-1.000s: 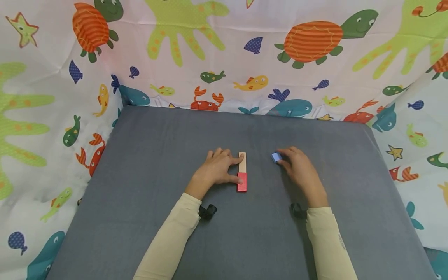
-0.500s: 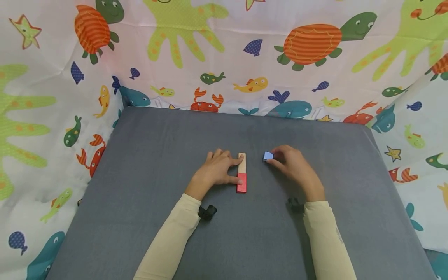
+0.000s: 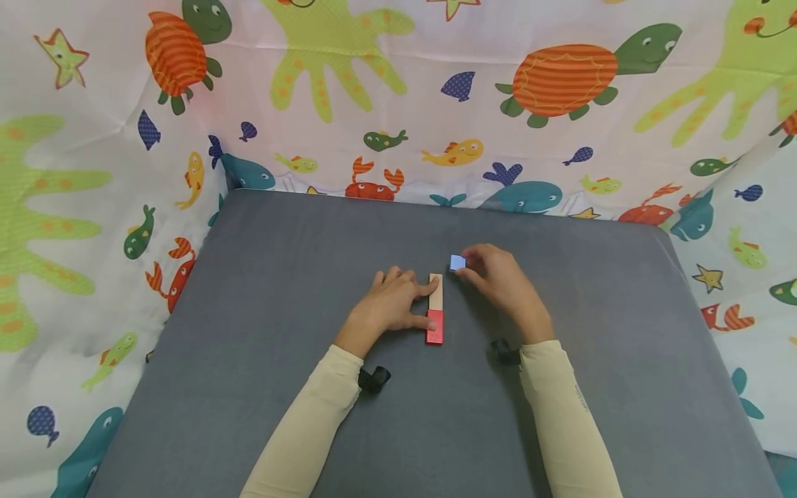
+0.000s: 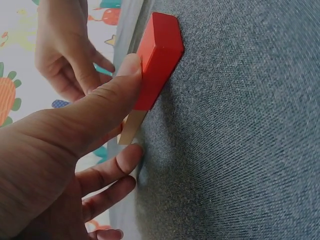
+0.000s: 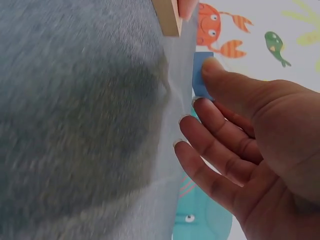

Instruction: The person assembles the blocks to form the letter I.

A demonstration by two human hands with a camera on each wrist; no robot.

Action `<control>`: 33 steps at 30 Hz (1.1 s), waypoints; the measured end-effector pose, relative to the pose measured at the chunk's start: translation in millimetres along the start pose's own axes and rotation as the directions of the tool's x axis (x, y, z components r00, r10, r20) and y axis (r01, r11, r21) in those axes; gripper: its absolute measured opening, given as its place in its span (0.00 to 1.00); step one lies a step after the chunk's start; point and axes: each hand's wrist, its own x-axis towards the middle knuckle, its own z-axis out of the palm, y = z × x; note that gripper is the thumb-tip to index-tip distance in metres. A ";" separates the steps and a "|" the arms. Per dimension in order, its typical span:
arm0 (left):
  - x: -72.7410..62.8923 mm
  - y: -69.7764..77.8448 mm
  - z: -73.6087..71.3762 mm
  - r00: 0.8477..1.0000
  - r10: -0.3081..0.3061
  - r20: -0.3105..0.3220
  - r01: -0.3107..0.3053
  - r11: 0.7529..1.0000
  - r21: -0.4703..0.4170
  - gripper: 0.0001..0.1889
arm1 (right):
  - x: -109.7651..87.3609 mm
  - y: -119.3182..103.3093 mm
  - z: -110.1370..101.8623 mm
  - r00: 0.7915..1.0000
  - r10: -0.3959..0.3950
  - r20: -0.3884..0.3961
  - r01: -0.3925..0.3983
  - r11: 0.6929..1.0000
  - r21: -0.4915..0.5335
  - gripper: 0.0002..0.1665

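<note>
A red block (image 3: 435, 336) and a plain wooden block (image 3: 438, 299) lie end to end on the grey table, the wooden one farther from me. My left hand (image 3: 387, 304) is at their left side, its thumb touching the red block and its index finger touching the wooden one. Both of these fingers are fairly straight. Just beyond the wooden block and a little to the right, my right hand (image 3: 503, 282) pinches a small blue block (image 3: 457, 263) between thumb and fingers. In the right wrist view the blue block (image 5: 201, 75) appears raised off the table, partly hidden by the thumb.
The grey padded table (image 3: 261, 235) stretches out on all sides of the hands. A white curtain (image 3: 411, 83) printed with sea animals hangs along the back and both sides. Black straps (image 3: 373, 380) are on both wrists.
My right hand has carried the blue block leftward and slightly away from me, up near the far end of the wooden block. The left hand stays at the two blocks.
</note>
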 end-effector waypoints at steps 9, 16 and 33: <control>1.3 -1.2 2.2 1.000 0.002 0.004 -0.002 1.000 0.017 0.48 | 17.3 -12.7 10.1 0.999 0.040 0.037 -0.040 0.999 -0.009 0.23; 2.6 -1.4 3.0 1.000 0.023 0.001 -0.023 0.999 0.026 0.47 | 28.3 -16.5 19.7 0.998 0.035 0.060 -0.033 0.999 -0.036 0.22; 2.6 -4.1 2.4 1.000 0.023 0.012 -0.024 0.999 0.045 0.48 | 35.4 -21.0 29.5 0.997 0.054 0.049 -0.050 0.995 -0.088 0.22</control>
